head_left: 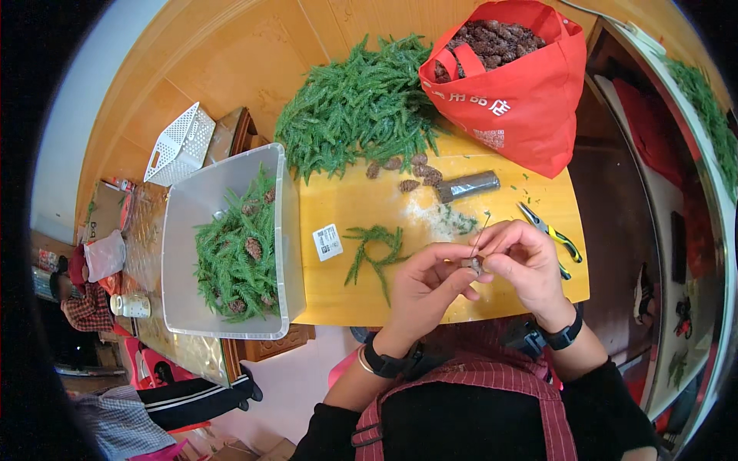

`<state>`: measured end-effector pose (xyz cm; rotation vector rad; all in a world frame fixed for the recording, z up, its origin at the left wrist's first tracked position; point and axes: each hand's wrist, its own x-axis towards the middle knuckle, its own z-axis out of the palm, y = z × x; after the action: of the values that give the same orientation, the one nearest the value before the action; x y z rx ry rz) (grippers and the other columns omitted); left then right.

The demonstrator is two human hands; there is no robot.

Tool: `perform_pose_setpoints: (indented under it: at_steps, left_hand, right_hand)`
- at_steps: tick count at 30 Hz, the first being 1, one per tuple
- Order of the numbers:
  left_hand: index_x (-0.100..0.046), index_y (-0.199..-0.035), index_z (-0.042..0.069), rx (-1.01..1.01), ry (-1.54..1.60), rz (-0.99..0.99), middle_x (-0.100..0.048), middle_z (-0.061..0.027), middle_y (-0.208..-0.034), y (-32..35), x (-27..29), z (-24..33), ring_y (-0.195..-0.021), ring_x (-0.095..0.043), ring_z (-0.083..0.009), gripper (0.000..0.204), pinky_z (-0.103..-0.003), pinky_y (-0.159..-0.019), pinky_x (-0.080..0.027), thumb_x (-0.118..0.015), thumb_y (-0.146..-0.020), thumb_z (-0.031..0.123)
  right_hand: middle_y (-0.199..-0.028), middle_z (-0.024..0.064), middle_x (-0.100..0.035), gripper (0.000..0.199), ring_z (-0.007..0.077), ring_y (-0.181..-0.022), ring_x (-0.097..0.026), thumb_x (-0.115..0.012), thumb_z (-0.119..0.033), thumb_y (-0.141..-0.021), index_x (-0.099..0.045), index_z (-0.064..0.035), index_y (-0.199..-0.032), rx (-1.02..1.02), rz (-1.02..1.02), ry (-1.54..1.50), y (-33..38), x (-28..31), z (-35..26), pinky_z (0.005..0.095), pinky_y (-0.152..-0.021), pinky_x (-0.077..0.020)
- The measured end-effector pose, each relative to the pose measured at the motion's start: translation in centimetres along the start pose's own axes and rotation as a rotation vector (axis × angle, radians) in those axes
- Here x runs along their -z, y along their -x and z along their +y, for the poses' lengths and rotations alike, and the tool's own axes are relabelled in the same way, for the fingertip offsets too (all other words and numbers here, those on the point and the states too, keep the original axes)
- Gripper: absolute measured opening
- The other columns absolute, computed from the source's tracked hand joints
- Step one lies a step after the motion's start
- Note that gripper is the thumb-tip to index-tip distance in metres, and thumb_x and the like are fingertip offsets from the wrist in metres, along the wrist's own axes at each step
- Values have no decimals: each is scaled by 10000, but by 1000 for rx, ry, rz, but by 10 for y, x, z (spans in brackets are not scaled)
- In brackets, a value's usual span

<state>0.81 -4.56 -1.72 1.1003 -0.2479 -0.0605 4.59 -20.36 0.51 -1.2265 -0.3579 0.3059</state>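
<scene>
Over the table's front right part, my left hand (pixel 434 284) and my right hand (pixel 523 257) meet with fingers pinched. Between them is a small brown pine cone (pixel 473 265), mostly covered by my fingers. A thin dark wire (pixel 483 227) sticks up from it, beside my right fingertips. Left of my hands lies a small ring of green artificial pine sprigs (pixel 377 250). Beyond them, several loose pine cones (pixel 409 185) lie near a dark bundle in clear wrap (pixel 470 187). Pliers with yellow and black handles (pixel 552 233) rest to the right.
A clear plastic bin (pixel 286 246) holding greenery and pine cones stands left. At the back are a heap of green sprigs (pixel 357 107) and a red bag (pixel 511 100) full of pine cones. A white label (pixel 327 242) lies on the yellow table (pixel 330 296). Another person (pixel 86 303) is far left.
</scene>
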Motion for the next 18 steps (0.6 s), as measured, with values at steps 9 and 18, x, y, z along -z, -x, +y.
perform_pose_setpoints:
  at_steps: [9,18]
  left_hand:
    - [-491,-1092,-3,7,34,75,-600,-150,-971,-2,-4,-1,-811,-636,-258,247,-300,-634,-549,-516,-846,-3]
    - [-514,-1068,-14,6,26,66,-609,-170,-933,1,-3,-2,-781,-643,-260,228,-320,-658,-556,-524,-840,-14]
  right_hand:
    - [-954,123,-555,90,227,-978,-539,-570,-21,-800,-485,-51,-806,126,-46,-4,-6,1,1,352,-850,-428]
    - [-921,117,-571,117,208,-940,-546,-601,-70,-801,-487,-49,-804,55,-75,-31,-8,2,-8,344,-844,-428]
